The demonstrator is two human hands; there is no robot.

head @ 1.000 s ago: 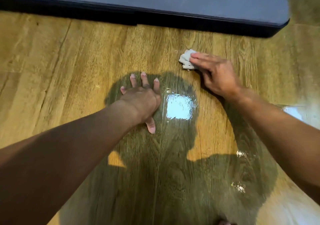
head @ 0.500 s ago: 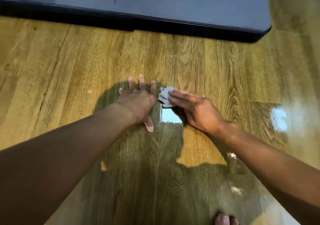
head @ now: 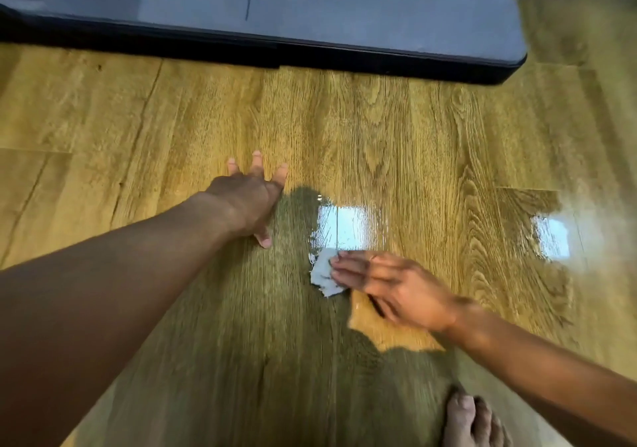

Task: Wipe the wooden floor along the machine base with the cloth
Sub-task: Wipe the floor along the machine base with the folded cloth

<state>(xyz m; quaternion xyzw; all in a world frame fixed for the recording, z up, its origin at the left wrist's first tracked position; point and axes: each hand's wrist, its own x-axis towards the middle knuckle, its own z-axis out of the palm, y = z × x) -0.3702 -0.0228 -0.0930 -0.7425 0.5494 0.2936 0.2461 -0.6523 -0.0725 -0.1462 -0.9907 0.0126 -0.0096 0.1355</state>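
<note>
A small crumpled white cloth (head: 323, 273) lies on the glossy wooden floor (head: 396, 143), pressed down under the fingertips of my right hand (head: 389, 288), which is blurred from motion. My left hand (head: 250, 198) rests flat on the floor with fingers spread, to the left of and a little beyond the cloth, holding nothing. The dark machine base (head: 310, 57) runs across the top of the view, well beyond both hands. Most of the cloth's right side is hidden beneath my fingers.
My bare foot (head: 472, 419) shows at the bottom right edge. Bright light reflections (head: 348, 226) shine on the floor just beyond the cloth and at the right. The machine's right corner (head: 513, 67) ends near the upper right, with open floor past it.
My right hand has dragged the cloth toward me, from near the machine base, past my left hand's fingers, to a spot nearer than that hand. My left hand stayed planted.
</note>
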